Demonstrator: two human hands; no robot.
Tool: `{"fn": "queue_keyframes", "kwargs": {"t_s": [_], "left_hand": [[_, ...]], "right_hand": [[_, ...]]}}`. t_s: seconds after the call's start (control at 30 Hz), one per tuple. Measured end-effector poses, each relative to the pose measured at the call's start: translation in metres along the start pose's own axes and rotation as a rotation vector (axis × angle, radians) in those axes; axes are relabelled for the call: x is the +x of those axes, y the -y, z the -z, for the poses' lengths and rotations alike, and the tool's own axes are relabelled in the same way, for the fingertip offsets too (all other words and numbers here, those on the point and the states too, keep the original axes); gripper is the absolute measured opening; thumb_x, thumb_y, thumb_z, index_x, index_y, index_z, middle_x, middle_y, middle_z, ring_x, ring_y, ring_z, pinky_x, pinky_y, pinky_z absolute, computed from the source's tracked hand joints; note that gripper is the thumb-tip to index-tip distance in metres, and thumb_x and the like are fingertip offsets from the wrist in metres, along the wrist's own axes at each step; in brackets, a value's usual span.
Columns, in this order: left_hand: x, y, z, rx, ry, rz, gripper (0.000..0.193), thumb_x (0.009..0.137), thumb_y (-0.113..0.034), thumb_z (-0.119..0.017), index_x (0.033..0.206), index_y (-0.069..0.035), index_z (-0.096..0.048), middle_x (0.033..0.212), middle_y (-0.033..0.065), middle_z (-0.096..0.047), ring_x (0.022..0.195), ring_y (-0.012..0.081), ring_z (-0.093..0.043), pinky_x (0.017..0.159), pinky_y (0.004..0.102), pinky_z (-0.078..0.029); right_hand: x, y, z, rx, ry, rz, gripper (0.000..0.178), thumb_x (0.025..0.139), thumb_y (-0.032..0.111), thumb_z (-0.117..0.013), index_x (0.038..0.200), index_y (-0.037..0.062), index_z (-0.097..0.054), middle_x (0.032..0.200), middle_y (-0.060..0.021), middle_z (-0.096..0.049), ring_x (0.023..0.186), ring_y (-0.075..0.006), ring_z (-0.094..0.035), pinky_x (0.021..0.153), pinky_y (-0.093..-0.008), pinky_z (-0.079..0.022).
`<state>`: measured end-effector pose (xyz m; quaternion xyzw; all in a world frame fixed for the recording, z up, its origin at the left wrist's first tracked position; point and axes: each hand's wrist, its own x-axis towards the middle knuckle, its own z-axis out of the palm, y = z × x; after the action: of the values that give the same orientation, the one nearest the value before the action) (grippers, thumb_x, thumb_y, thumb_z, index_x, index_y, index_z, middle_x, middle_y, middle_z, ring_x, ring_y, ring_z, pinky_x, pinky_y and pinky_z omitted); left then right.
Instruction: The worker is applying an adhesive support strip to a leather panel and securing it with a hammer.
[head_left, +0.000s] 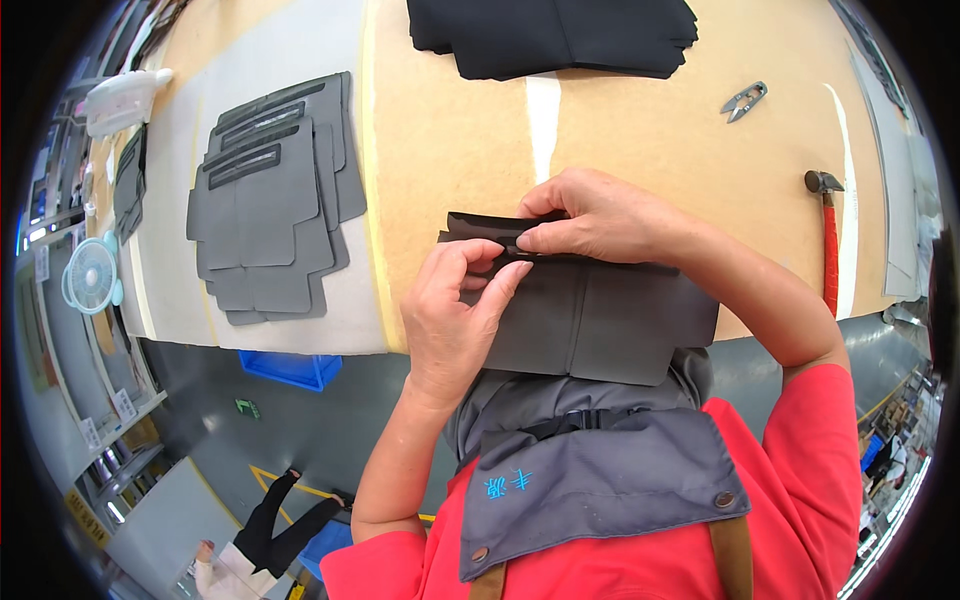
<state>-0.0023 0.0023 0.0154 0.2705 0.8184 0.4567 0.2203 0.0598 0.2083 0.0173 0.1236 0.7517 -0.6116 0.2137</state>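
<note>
The dark grey cloth piece lies right under both hands, at six o'clock from the right hand and three o'clock from the left hand. Its lower edge reaches past the near edge of the table, toward the grey apron. The right hand pinches the black strip along the piece's far edge between thumb and bent fingers. The left hand touches the cloth at the piece's ten o'clock, thumb and forefinger narrowly apart; whether they grip it, I cannot tell. From the fingertips, a black stack sits at twelve o'clock, snips at two, a red-handled hammer at three, and overlapping grey pieces at nine, all on the table.
</note>
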Motion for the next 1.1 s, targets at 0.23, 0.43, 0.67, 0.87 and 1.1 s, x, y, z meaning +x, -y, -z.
{"fn": "queue_keyframes", "kwargs": {"t_s": [0.23, 0.43, 0.67, 0.87, 1.1], "left_hand": [[0.005, 0.0, -0.002, 0.107, -0.041, -0.09, 0.013, 0.086, -0.006, -0.081, 0.094, 0.0, -0.073, 0.092, 0.0073, -0.071, 0.074, 0.0139, -0.069, 0.064, 0.0269, -0.057], [0.012, -0.002, -0.001, 0.119, -0.006, -0.088, 0.007, 0.089, -0.006, -0.075, 0.092, -0.001, -0.069, 0.088, 0.0074, -0.069, 0.069, 0.0174, -0.071, 0.062, 0.0294, -0.056], [0.034, 0.001, 0.008, 0.203, 0.146, 0.057, 0.01, 0.089, -0.012, -0.074, 0.089, -0.002, -0.072, 0.082, 0.0054, -0.071, 0.069, 0.0142, -0.07, 0.064, 0.0293, -0.056], [0.046, -0.005, 0.016, 0.183, 0.266, 0.273, 0.014, 0.092, -0.014, -0.074, 0.094, -0.001, -0.073, 0.076, -0.0012, -0.068, 0.068, 0.0042, -0.061, 0.063, 0.0214, -0.051], [0.052, -0.01, 0.015, 0.276, 0.297, 0.275, 0.014, 0.091, -0.014, -0.073, 0.091, -0.001, -0.073, 0.071, -0.0026, -0.065, 0.064, 0.0031, -0.059, 0.061, 0.0204, -0.049]], "right_hand": [[0.002, 0.005, 0.006, -0.053, 0.021, -0.007, 0.025, 0.094, 0.022, -0.064, 0.088, -0.0021, -0.066, 0.069, -0.0028, -0.051, 0.069, -0.0112, -0.046, 0.064, -0.0341, -0.041], [0.005, 0.002, 0.007, -0.088, 0.004, 0.008, 0.025, 0.09, 0.02, -0.062, 0.082, -0.0033, -0.063, 0.063, -0.0068, -0.045, 0.064, -0.0149, -0.044, 0.062, -0.0364, -0.039], [-0.009, -0.024, -0.015, -0.499, -0.589, 0.497, 0.025, 0.086, 0.015, -0.073, 0.108, 0.0049, -0.066, 0.096, -0.0106, -0.063, 0.091, -0.0286, -0.059, 0.081, -0.0403, -0.05], [-0.03, -0.049, -0.043, -0.501, -0.675, 0.581, 0.035, 0.079, 0.01, -0.078, 0.111, 0.0094, -0.067, 0.105, -0.0077, -0.063, 0.101, -0.0286, -0.059, 0.089, -0.0403, -0.049], [-0.028, -0.06, -0.044, -0.485, -0.721, 0.644, 0.034, 0.077, 0.01, -0.078, 0.11, 0.0104, -0.067, 0.104, -0.0061, -0.062, 0.101, -0.027, -0.058, 0.09, -0.0406, -0.047]]}}
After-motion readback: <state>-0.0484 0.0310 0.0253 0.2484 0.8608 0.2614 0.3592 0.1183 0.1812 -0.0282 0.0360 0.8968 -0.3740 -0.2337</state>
